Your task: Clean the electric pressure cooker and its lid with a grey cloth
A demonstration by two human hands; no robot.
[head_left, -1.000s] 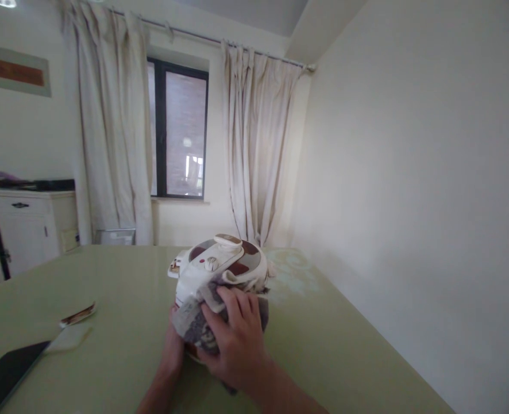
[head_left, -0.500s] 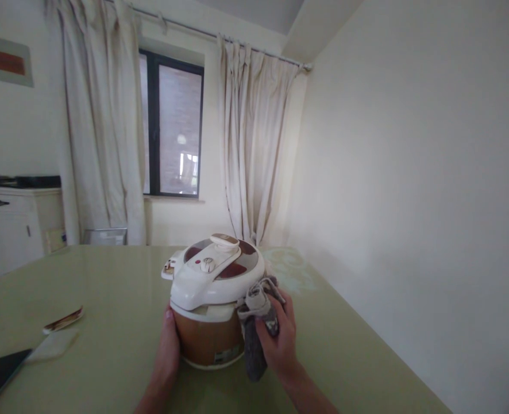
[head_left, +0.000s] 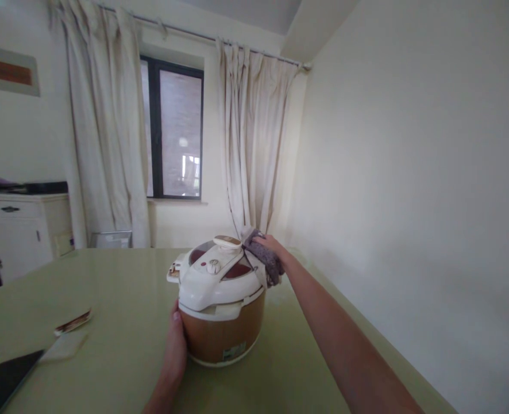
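A white and brown electric cooker (head_left: pixel 222 330) stands upright on the green table (head_left: pixel 120 287), its lid on. My left hand (head_left: pixel 177 345) lies flat against the cooker's lower left side, with its fingers partly hidden behind the body. At the lid's far right edge, my right hand (head_left: pixel 274 246) grips a grey cloth (head_left: pixel 265 259), which drapes over the rim of the lid. The fingers of this hand are partly covered by the cloth.
On the left of the table lie a dark flat object (head_left: pixel 11 379), a whitish translucent piece (head_left: pixel 65 346) and a small brown and white item (head_left: pixel 73 322). A wall (head_left: pixel 409 172) runs along the right. Behind are curtains, a window and a white cabinet (head_left: pixel 17 230).
My right hand has moved with the cloth from the cooker's front right side up and away to the far right of the lid. My left hand stays against the cooker.
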